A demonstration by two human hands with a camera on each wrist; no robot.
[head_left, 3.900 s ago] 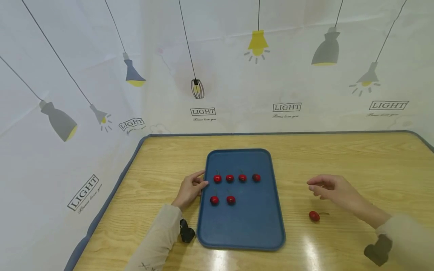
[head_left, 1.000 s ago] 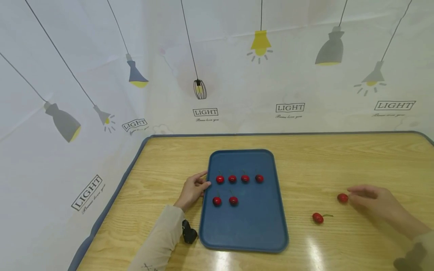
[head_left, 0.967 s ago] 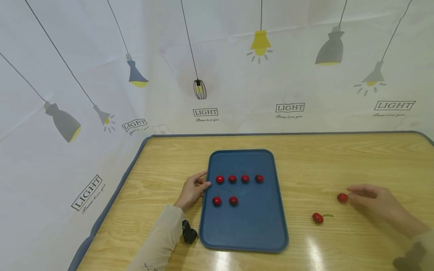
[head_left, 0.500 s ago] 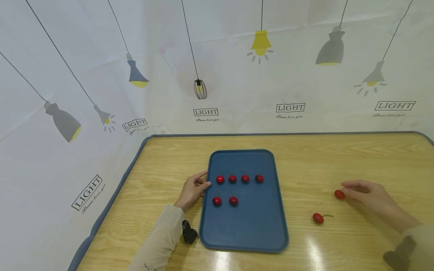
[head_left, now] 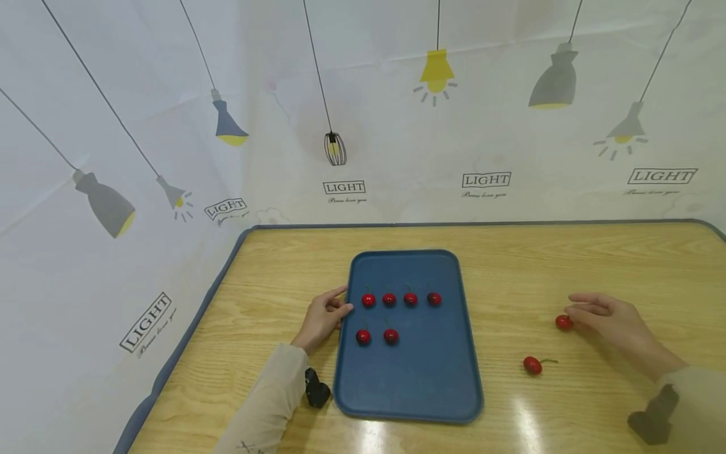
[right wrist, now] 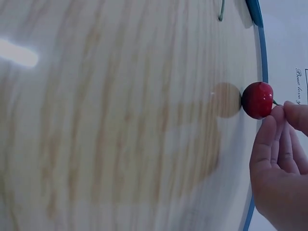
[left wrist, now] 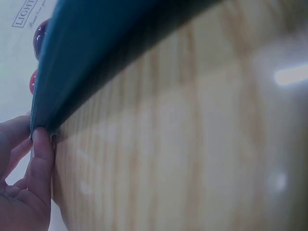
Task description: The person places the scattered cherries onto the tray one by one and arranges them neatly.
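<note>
My right hand pinches a red cherry by its stem, to the right of the tray. In the right wrist view the cherry hangs from thumb and fingertips, close over the wood. A second cherry lies on the table nearer to me, its stem pointing right. At the left rim of a blue tray, my left hand grips the edge; the left wrist view has its fingers at the tray's corner. On the tray are a row of several cherries and, below it, two more cherries.
The wooden table has a blue edge strip at the back and left. Behind it stands a pale wall covering printed with lamps. A black wrist device sits beside the tray's lower left side.
My right hand, seen above the lone cherry at first, moved right to the other cherry, now holds it by the stem, and has shifted slightly left and away. My left hand stays at the tray.
</note>
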